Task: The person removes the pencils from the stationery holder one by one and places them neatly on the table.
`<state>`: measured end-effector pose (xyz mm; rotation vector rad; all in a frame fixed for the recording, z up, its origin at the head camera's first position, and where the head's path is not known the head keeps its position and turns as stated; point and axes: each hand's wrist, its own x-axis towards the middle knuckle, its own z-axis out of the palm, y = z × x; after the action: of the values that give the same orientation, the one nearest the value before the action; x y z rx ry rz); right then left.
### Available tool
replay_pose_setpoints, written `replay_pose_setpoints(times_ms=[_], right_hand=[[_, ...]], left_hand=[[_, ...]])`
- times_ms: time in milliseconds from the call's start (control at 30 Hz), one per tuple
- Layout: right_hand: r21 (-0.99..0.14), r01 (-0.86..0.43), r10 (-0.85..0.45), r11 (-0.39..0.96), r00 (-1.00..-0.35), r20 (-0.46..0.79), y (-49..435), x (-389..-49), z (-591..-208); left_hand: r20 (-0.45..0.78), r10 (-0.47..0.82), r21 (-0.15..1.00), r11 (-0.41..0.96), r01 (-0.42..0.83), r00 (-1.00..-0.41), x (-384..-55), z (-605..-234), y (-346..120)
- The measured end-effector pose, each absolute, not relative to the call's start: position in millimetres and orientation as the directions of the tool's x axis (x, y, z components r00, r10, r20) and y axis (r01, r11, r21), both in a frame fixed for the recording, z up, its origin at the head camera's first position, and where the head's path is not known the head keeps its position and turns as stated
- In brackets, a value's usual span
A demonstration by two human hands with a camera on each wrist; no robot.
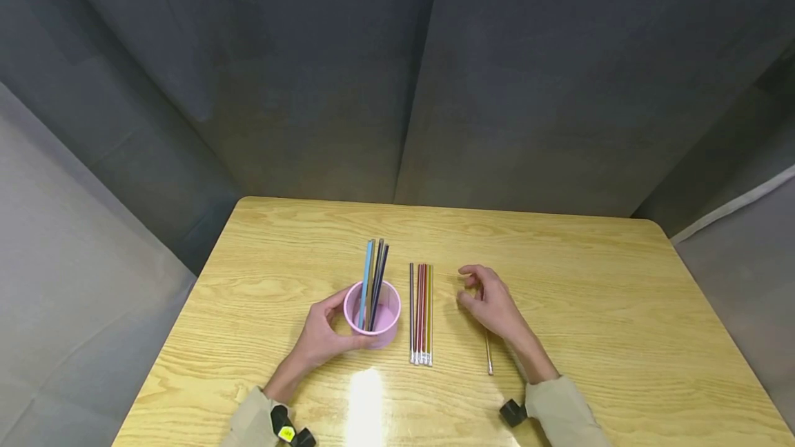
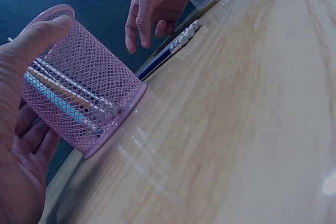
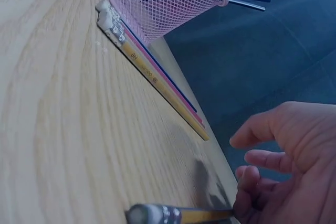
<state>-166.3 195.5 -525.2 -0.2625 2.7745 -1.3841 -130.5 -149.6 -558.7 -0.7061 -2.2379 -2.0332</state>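
My left hand (image 1: 323, 333) grips a pink mesh pencil cup (image 1: 381, 341), thumb along the near side and fingers around the far left. Several pencils (image 1: 365, 281), among them light blue and dark blue ones, lean inside it. Just right of the cup, several pencils (image 1: 421, 312) in dark blue, red and yellow lie side by side, erasers toward me. My right hand (image 1: 493, 302) hovers over a single yellow pencil (image 1: 488, 354), its fingers loosely bent and apart, holding nothing. The hand hides that pencil's far part; its eraser end (image 3: 149, 214) shows in the right wrist view.
Everything is on a light wood-grain table (image 1: 621, 316) with rounded far corners. Dark grey cloth panels (image 1: 528, 88) stand behind it, with paler cloth at the left and right. A bright glare patch lies on the near part of the tabletop.
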Motion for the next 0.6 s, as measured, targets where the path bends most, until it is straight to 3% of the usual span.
replay_pose_setpoints(times_ms=[167,300,500,600], right_hand=[[-0.834,-0.151,-0.170,0.531,-0.983,0.069,196,-166,-526],[-0.781,-0.144,-0.136,0.608,-0.988,0.076,202,-163,-516],[-0.579,-0.021,-0.073,0.815,-0.995,-0.066,213,-151,-499],[-0.589,-0.005,-0.107,0.808,-0.985,-0.139,211,-146,-496]], left_hand=[[0.317,0.302,0.939,0.033,0.342,-0.899,-130,-558,-149],[0.314,0.300,0.941,0.031,0.338,-0.901,-130,-559,-149],[0.308,0.300,0.942,0.038,0.334,-0.903,-130,-557,-149],[0.308,0.302,0.942,0.032,0.333,-0.902,-130,-557,-149]])
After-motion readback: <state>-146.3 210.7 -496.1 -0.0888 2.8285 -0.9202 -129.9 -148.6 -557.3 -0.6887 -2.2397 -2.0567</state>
